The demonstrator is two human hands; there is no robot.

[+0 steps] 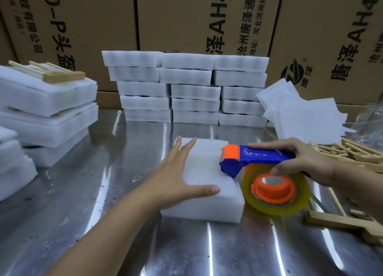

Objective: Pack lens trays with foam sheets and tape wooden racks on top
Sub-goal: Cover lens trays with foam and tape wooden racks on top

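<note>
A foam-wrapped lens tray (pixel 207 201) lies on the steel table (pixel 103 192) in front of me. My left hand (pixel 178 172) rests flat on its top left side, fingers spread and straight. My right hand (pixel 300 161) grips the blue and orange tape dispenser (pixel 259 157) by its handle, with the dispenser's head pressed on the right part of the tray's top. The yellowish tape roll (pixel 275 190) hangs beside the tray's right edge. Loose wooden racks (pixel 352 155) lie at the right.
Three columns of wrapped foam packs (pixel 186 89) stand at the back of the table. More packs, one with a wooden rack (pixel 58 74) on top, are stacked at the left (pixel 45 109). Loose foam sheets (pixel 306 114) lie at the back right. Cardboard boxes (pixel 186 16) form a wall behind.
</note>
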